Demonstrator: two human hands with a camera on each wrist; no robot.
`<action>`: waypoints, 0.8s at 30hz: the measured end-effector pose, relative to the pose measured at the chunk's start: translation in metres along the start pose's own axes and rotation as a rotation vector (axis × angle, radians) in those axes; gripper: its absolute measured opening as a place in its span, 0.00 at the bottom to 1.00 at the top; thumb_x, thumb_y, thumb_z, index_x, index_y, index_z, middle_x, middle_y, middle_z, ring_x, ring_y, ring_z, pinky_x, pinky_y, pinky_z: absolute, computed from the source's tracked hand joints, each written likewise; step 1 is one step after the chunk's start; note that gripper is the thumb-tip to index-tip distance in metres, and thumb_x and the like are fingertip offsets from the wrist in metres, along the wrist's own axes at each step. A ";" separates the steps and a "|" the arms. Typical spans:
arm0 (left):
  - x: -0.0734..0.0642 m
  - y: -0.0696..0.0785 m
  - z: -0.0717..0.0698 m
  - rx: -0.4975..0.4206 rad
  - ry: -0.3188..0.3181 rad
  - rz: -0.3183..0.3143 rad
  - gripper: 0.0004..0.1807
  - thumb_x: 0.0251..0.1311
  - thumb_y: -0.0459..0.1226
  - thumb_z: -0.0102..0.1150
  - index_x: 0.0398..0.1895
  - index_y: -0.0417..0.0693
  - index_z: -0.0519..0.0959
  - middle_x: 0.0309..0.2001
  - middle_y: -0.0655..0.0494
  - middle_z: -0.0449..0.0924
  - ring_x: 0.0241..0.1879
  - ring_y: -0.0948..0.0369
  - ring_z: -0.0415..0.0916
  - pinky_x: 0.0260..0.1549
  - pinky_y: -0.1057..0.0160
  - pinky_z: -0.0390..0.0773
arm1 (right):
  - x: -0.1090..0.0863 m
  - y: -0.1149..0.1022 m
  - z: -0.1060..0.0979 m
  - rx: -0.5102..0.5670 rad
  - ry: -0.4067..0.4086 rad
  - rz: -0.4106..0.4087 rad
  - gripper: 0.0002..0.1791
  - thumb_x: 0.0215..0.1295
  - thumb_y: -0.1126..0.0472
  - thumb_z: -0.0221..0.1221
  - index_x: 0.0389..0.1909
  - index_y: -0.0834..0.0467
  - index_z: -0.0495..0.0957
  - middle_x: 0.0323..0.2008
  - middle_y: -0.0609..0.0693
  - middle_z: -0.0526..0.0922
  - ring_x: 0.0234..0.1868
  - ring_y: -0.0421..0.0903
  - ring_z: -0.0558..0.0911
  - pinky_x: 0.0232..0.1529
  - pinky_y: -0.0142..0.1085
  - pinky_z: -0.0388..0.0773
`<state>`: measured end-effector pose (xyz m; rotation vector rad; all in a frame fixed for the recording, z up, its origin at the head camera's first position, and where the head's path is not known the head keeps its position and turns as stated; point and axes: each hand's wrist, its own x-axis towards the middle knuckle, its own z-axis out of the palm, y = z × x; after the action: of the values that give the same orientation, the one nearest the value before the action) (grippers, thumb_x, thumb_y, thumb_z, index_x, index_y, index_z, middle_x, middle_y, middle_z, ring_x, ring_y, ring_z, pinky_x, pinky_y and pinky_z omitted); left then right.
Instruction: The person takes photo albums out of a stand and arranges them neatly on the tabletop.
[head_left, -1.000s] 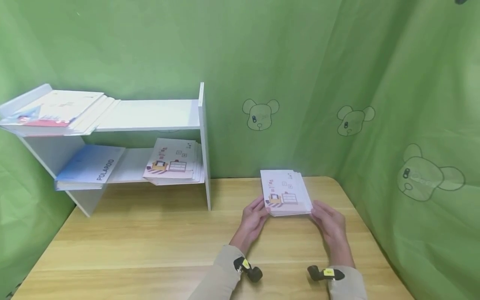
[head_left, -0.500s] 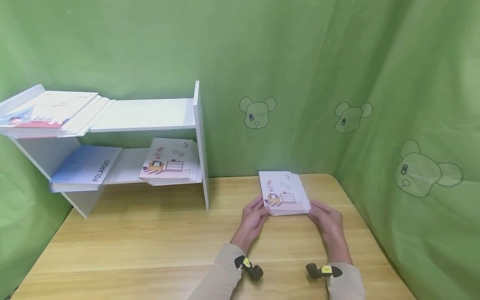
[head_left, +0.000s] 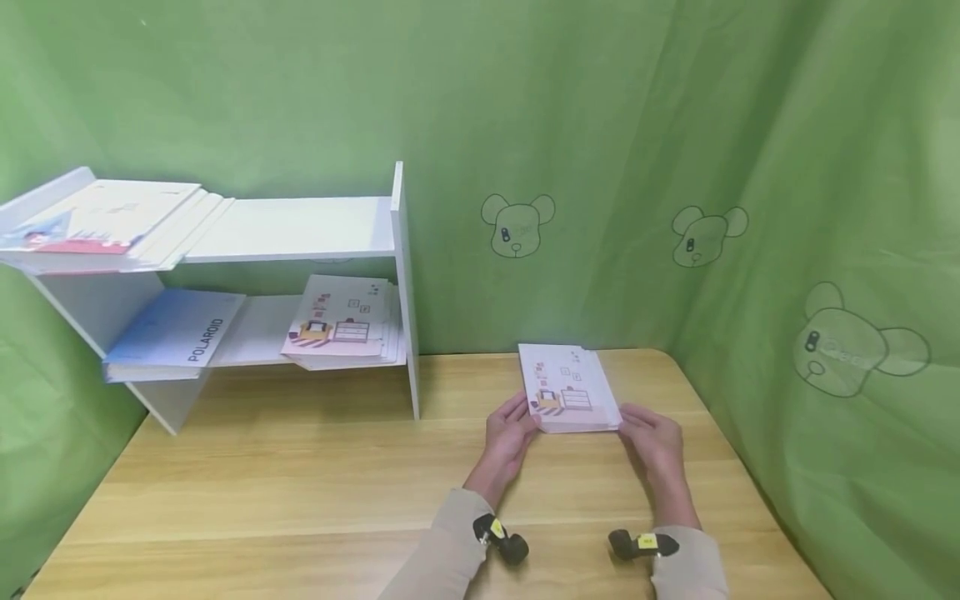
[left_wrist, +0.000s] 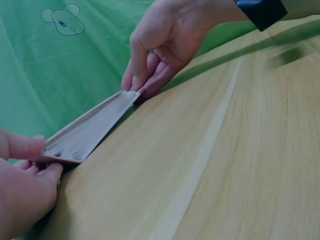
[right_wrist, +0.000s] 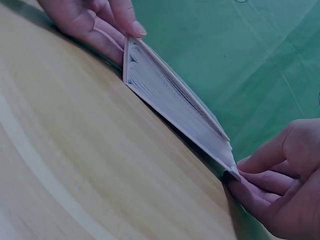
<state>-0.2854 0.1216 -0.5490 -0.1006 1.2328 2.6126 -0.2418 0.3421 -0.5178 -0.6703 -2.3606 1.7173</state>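
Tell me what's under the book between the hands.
The table shows below the book; the right hand reaches under one near corner. The book hides whatever lies directly beneath; whether book and table touch is unclear.

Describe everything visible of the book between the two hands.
The book, near the far edge of the table, is closed, cover up: white, with small red and yellow drawings; it looks like card around paper. The wrist views show the near page edges, thicker toward the left. The left hand pinches its near left corner, the right hand its near right corner. Underside contact is unclear.
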 end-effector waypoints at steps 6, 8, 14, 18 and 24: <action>0.000 0.002 0.000 0.009 -0.003 -0.001 0.33 0.49 0.17 0.54 0.62 0.38 0.68 0.62 0.39 0.69 0.58 0.49 0.72 0.52 0.61 0.78 | -0.002 -0.004 0.002 -0.054 0.012 -0.029 0.25 0.61 0.66 0.59 0.61 0.63 0.70 0.58 0.62 0.74 0.58 0.56 0.75 0.61 0.43 0.71; 0.001 0.003 0.000 0.013 -0.005 -0.003 0.33 0.49 0.17 0.54 0.63 0.38 0.68 0.62 0.39 0.69 0.58 0.49 0.72 0.52 0.61 0.78 | -0.002 -0.005 0.003 -0.065 0.012 -0.034 0.26 0.61 0.65 0.59 0.61 0.63 0.70 0.58 0.62 0.74 0.59 0.57 0.74 0.61 0.44 0.70; -0.001 0.005 -0.001 0.017 -0.022 -0.009 0.33 0.50 0.17 0.51 0.63 0.38 0.67 0.62 0.39 0.69 0.56 0.48 0.73 0.51 0.56 0.79 | -0.005 -0.008 0.004 -0.100 -0.008 -0.044 0.26 0.62 0.63 0.59 0.61 0.63 0.69 0.59 0.64 0.73 0.59 0.59 0.73 0.62 0.48 0.69; -0.004 0.009 -0.001 0.025 -0.033 -0.020 0.33 0.51 0.17 0.52 0.63 0.38 0.67 0.62 0.40 0.69 0.55 0.47 0.74 0.51 0.53 0.78 | -0.005 -0.008 0.003 -0.104 -0.031 -0.039 0.27 0.62 0.62 0.59 0.62 0.63 0.68 0.60 0.64 0.72 0.60 0.59 0.72 0.62 0.48 0.69; -0.010 0.016 0.000 0.088 -0.034 -0.021 0.29 0.55 0.22 0.54 0.63 0.37 0.67 0.61 0.40 0.69 0.52 0.47 0.76 0.53 0.52 0.77 | -0.005 -0.008 -0.001 -0.088 -0.069 -0.050 0.26 0.63 0.63 0.58 0.63 0.63 0.68 0.60 0.64 0.72 0.60 0.58 0.72 0.62 0.47 0.69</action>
<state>-0.2802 0.1102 -0.5349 -0.0522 1.3252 2.5271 -0.2397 0.3385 -0.5092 -0.5685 -2.4896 1.6509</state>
